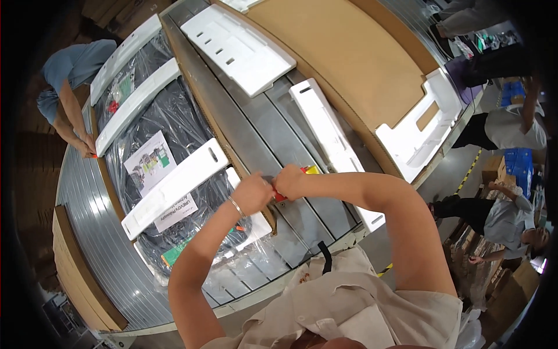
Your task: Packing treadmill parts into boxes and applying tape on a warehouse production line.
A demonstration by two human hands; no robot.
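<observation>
Near the middle, my left hand (251, 195) and my right hand (290, 182) are close together, both closed. A small red and yellow thing (280, 196) shows between and beyond my right fingers; its kind is unclear. What my left fingers pinch is hidden. Both hands are at the near right corner of an open carton (200, 104). Inside it lies a dark item in clear plastic wrap (168, 107), with white foam bars (174, 189) across it. A printed picture sheet (150, 163) rests on the wrap.
Right of the carton, a white foam panel (238, 49) and a long foam strip (331, 131) lie on the metal roller table (250, 125). Beyond is another open carton (349, 52) with a foam end piece (421, 128). A co-worker (72, 70) leans in at left; other people stand right.
</observation>
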